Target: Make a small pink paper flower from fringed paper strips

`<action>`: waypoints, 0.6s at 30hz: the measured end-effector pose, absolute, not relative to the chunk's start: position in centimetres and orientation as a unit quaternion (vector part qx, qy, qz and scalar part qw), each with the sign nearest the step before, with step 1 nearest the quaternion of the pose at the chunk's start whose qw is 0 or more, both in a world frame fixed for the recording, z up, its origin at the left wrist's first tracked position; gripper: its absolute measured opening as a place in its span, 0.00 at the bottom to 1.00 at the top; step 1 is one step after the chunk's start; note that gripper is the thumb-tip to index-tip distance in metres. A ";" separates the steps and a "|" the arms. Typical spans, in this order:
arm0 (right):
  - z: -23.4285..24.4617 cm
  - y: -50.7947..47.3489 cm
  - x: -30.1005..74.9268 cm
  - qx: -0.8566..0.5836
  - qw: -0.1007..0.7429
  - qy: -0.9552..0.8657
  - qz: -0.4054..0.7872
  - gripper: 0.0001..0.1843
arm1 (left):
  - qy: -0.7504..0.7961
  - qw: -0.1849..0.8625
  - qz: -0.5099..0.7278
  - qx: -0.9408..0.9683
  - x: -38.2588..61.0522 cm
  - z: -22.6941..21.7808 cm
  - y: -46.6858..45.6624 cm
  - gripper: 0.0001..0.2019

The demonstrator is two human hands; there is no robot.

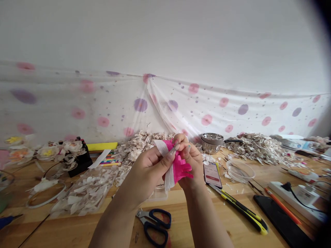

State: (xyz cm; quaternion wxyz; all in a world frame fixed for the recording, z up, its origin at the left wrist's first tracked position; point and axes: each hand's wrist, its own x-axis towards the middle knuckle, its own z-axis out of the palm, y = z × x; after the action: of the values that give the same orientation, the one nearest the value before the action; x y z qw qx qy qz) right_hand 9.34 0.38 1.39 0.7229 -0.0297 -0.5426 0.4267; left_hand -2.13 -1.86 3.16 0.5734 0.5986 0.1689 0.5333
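While the left hand (147, 175) and right hand (190, 162) meet at the centre of the view, each grip is clamped on a fringed strip of pink and white crepe paper (180, 168), held up clear of the wooden surface (33, 234). The fingertips (170, 153) pinch the strip's upper edge closely, a small, controlled hold that suits such thin, crinkled paper, while the snipped pink fringe hangs loose and the white end trails below. At 6 o'clock lie navy-handled scissors (153, 225); at 4 o'clock, a yellow-and-black utility knife (240, 213). A smartphone (212, 174) and a clear plastic bowl (240, 171) sit around 3 o'clock. Stacked stainless steel bowls (212, 143) stand at 2 o'clock beside a rough heap of pale paper scraps (258, 150). Finished paper flowers (69, 151) cluster at 9 o'clock, and a translucent polka-dot plastic sheet (141, 105) drapes in soft folds at 12 o'clock.
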 end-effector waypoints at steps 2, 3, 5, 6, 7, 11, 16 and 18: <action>1.2 0.5 9.1 -0.021 0.725 -0.535 0.434 0.08 | 0.170 0.572 0.535 0.599 -2.1 3.2 -1.9 0.12; 1.2 0.6 9.0 -0.015 0.726 -0.530 0.439 0.08 | 0.172 0.575 0.533 0.596 -2.1 3.3 -2.0 0.13; 1.0 0.8 8.9 -0.002 0.726 -0.523 0.446 0.10 | 0.172 0.591 0.527 0.587 -2.2 3.3 -2.1 0.13; 1.0 0.9 8.9 0.003 0.724 -0.524 0.448 0.11 | 0.167 0.601 0.522 0.582 -2.2 3.4 -2.2 0.13; 0.9 1.0 8.9 0.007 0.721 -0.529 0.447 0.11 | 0.159 0.611 0.516 0.578 -2.2 3.4 -2.2 0.12; 0.7 1.3 9.1 0.018 0.708 -0.558 0.432 0.09 | 0.132 0.646 0.500 0.561 -2.2 3.5 -2.4 0.11; 0.8 1.3 9.3 0.022 0.712 -0.557 0.427 0.05 | 0.113 0.673 0.488 0.544 -1.9 3.6 -2.6 0.08; 0.8 1.4 9.2 0.022 0.720 -0.548 0.425 0.06 | 0.109 0.685 0.476 0.541 -1.8 3.6 -2.5 0.07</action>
State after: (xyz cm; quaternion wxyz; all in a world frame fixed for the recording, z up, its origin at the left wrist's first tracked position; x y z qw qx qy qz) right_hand 9.25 1.36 0.79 0.7204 0.0221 -0.5480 0.4246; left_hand -1.81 -2.54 3.56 0.6850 0.5409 0.1086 0.4759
